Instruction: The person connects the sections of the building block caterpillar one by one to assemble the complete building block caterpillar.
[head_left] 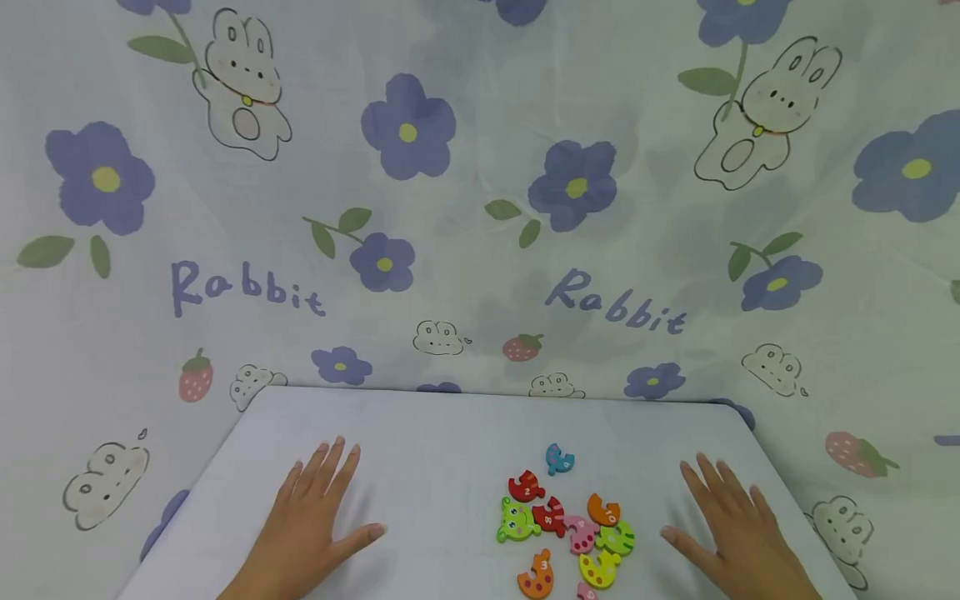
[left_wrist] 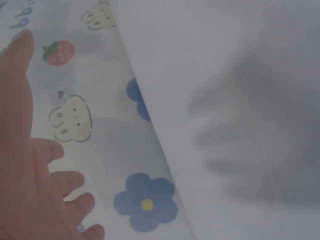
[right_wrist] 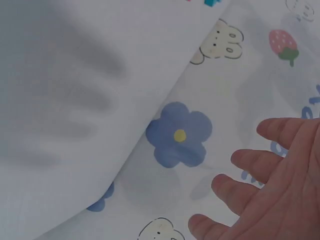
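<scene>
My left hand [head_left: 309, 521] hovers over the left part of the white table, fingers spread and holding nothing. On the other side my right hand [head_left: 733, 533] is likewise spread, just right of a group of colourful puzzle pieces. The group has a green piece with a face [head_left: 517, 520], red pieces marked 2 [head_left: 527, 487] and 8 [head_left: 550, 517], orange pieces [head_left: 537, 577], a yellow piece [head_left: 600, 570], a striped green piece [head_left: 617, 538] and a pink piece [head_left: 581, 534]. A blue piece [head_left: 559, 459] lies apart behind them. Another pink piece [head_left: 587, 592] is cut off by the lower edge.
The white table [head_left: 420, 467] has its far edge against a cloth [head_left: 480, 208] printed with rabbits, flowers and strawberries. The cloth also shows past both side edges. Shadows of the hands fall on the tabletop in both wrist views.
</scene>
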